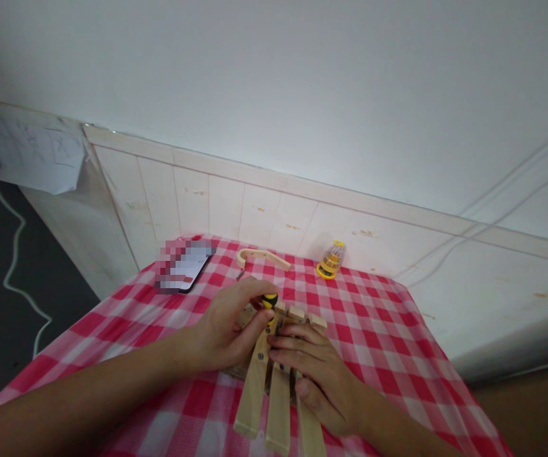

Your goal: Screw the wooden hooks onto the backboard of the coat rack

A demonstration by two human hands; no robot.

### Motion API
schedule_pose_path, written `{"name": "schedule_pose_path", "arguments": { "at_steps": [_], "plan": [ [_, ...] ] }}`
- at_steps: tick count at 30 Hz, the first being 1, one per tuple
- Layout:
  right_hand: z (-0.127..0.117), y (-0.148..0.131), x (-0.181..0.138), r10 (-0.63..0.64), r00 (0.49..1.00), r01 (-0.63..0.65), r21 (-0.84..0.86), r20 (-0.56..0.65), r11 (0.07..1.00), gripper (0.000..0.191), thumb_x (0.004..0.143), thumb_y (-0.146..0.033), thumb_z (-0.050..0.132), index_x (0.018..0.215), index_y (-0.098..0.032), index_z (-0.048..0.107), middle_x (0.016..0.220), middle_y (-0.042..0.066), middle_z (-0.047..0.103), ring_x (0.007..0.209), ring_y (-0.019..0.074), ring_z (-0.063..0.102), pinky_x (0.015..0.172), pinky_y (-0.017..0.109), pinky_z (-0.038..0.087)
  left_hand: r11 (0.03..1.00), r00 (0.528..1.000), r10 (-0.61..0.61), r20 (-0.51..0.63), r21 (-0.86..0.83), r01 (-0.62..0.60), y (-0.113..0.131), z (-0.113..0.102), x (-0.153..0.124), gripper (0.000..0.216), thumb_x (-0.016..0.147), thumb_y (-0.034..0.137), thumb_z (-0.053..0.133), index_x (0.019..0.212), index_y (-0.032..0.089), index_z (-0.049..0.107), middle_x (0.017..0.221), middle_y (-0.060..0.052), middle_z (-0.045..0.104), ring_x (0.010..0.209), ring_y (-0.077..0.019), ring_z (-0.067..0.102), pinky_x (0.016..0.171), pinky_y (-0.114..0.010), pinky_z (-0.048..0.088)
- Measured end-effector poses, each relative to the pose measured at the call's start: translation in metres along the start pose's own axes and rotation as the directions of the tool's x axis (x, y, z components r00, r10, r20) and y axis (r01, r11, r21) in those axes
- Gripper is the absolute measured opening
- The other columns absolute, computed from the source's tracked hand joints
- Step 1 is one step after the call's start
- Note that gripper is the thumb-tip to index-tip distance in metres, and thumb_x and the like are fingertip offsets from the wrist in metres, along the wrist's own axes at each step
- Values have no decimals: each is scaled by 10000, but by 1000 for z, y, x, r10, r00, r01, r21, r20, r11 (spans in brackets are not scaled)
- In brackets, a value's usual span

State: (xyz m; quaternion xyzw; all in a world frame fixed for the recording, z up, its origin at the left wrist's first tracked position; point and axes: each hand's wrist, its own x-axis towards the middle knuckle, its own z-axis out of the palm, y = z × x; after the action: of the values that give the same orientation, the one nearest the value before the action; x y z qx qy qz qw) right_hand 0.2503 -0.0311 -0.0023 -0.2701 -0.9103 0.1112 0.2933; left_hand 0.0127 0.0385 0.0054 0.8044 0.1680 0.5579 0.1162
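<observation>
My left hand [235, 320] is closed around a short yellow-and-black screwdriver [269, 300], fingers and thumb pinching its handle. The tool stands upright over a dark screw [268, 330] near the upper end of a pale wooden slat [251, 406]. Lower on that slat sits a second dark screw [261, 357]. Two more slats [278, 412] lie alongside, fanned toward me, on a wooden piece mostly hidden by my hands. My right hand [319, 371] lies over the slats with its fingers stretched out, pressing on the wood.
A red-and-white checked cloth [373, 324] covers the table. A partly blurred phone [190, 266] lies at the back left, a curved wooden piece [261, 255] in the middle. A clear-and-yellow container [331, 260] stands by the white panelled wall [264, 209]. A white cable [16, 266] hangs at left.
</observation>
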Motion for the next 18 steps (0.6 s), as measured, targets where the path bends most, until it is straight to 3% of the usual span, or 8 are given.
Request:
{"name": "schedule_pose_path", "arguments": {
  "at_steps": [8,14,18],
  "plan": [
    [1,1,1,-12,1000,12,7,0,1000,389,1071,-365,400,1364,-197,592,1328,120,713,1326,239,598,1137,453,471,997,997,13,-75,-76,-19,3,-3,0,385,908,95,618,1279,191,578,995,-81,701,842,-176,700,747,-264,590],
    [-2,-3,3,1,1000,-1,10,5,1000,381,1071,-368,392,1342,-196,599,1314,131,718,1332,253,597,1120,466,482,989,996,90,14,-117,-87,11,-10,7,397,892,107,634,1280,170,579,906,-73,715,737,-169,696,663,-251,572],
    [-2,-2,2,-4,1000,4,1,2,1000,386,1075,-373,388,1346,-194,595,1312,134,718,1334,257,594,1125,466,476,989,994,106,15,-102,-104,12,-10,9,397,876,92,622,1267,143,582,912,-89,721,744,-170,703,669,-246,567]
  ]
}}
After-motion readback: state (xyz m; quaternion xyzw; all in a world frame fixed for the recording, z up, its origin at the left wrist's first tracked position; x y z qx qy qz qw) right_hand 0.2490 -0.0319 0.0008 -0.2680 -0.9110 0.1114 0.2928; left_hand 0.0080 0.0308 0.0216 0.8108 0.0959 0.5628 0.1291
